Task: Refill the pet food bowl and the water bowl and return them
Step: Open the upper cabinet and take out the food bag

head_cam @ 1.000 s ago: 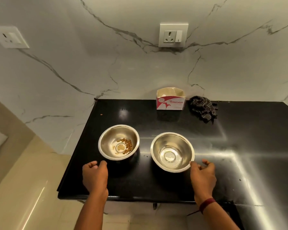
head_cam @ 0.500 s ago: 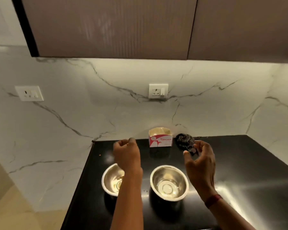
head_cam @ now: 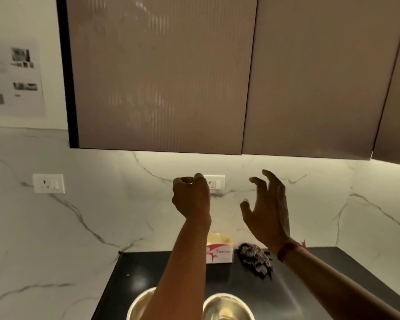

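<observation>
The two steel bowls, left bowl point(head_cam: 140, 304) and right bowl point(head_cam: 228, 307), sit cut off at the bottom edge on the black counter point(head_cam: 293, 285), the left one half hidden by a forearm, while the empty left hand point(head_cam: 191, 197), curled shut, and right hand point(head_cam: 269, 209), fingers spread, hang in clear air below the cabinet doors point(head_cam: 162, 72).

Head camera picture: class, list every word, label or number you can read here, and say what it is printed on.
Box: red print, too blurred to read.
Paper sheet on the wall: text and pictures, too blurred to read.
Wall sockets: no readable marks.
Cupboard doors, bowls, cloth: no text.
</observation>
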